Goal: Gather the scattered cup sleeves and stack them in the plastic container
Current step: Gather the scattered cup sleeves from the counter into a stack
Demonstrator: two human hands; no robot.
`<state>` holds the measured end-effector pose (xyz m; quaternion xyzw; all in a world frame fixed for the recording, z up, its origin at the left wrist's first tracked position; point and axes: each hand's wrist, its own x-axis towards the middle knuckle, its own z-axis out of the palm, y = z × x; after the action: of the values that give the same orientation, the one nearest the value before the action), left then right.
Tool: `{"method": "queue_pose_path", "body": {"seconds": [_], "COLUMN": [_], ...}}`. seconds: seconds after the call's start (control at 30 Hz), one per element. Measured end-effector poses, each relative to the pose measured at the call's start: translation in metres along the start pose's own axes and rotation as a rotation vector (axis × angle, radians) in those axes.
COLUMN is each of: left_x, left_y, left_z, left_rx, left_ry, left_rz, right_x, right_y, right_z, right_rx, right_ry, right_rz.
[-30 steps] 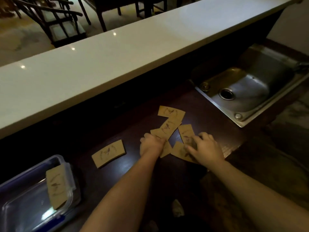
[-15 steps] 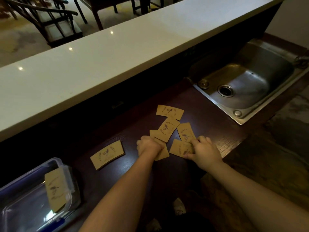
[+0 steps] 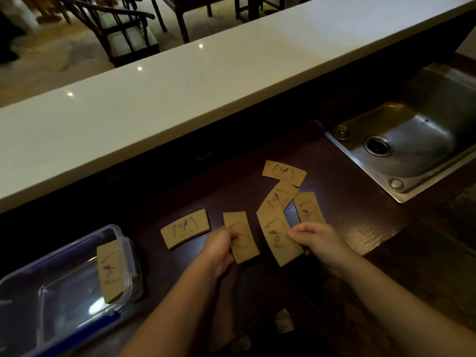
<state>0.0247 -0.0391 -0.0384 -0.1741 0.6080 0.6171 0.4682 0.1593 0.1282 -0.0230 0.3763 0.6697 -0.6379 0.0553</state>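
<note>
Brown cardboard cup sleeves with a bird print lie on the dark wooden counter. My left hand (image 3: 219,249) grips one sleeve (image 3: 242,237) by its left edge, lifted off the counter. My right hand (image 3: 318,240) pinches a second sleeve (image 3: 278,235) at its right edge. Three more lie flat beyond my hands: a far sleeve (image 3: 284,173), a tilted middle sleeve (image 3: 279,198) and a right sleeve (image 3: 307,208). A lone sleeve (image 3: 184,228) lies to the left. The clear plastic container (image 3: 33,274) sits at the lower left, with one sleeve (image 3: 110,271) leaning on its right wall.
A white raised bar top (image 3: 180,99) runs across behind the dark counter (image 3: 360,222). A steel sink (image 3: 412,140) is set into the counter at the right. Dark chairs (image 3: 121,29) stand on the floor beyond the bar.
Both hands have lifted a sleeve each out of the pile and pulled back toward me. The left hand's sleeve has moved left, away from the cluster.
</note>
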Motion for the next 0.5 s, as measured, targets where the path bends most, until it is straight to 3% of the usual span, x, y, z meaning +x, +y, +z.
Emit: {"method": "queue_pose_path", "body": {"seconds": [0.2,0.43,0.5], "left_x": [-0.012,-0.020,-0.021], "left_y": [-0.007,-0.008,-0.009], "left_z": [0.010,0.010,0.006], "left_rx": [-0.181,0.014,-0.004], "left_ry": [-0.062,-0.024,-0.024], "left_rz": [-0.018,0.138,0.134], "right_x": [0.009,0.025,0.033], "right_y": [-0.010,-0.003,-0.001], "right_z": [0.046,0.068,0.057], "right_rx": [-0.046,-0.201,-0.214], "right_ry": [-0.042,0.010,0.159], "right_rz": [-0.059,-0.134,-0.136]}}
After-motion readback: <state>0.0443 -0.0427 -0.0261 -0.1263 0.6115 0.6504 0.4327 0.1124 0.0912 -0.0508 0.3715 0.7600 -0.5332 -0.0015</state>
